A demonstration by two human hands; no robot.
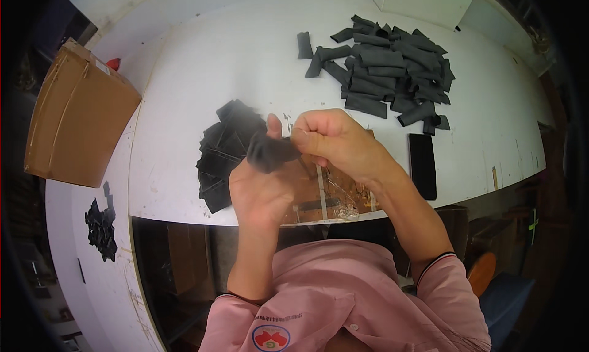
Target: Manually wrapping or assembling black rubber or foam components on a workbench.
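In front of me, both hands are on a small dark fabric tube point(270, 154), blurred by motion. My left hand point(261, 192) is palm up with its thumb raised, and the tube lies over its fingers, which are mostly hidden. With thumb and index finger pinched together, my right hand point(334, 137) grips the tube's right end. Beside my left hand lies a pile of flat black fabric pieces point(218, 162). A larger heap of dark grey fabric tubes point(392, 76) covers the far right of the white table point(202, 57).
Under my hands is a worn brown board point(307, 192) at the table's front edge. A black phone-like slab point(421, 167) lies right of my right forearm. At left stand a cardboard box point(86, 116) and, nearer, a small black scrap pile point(101, 229).
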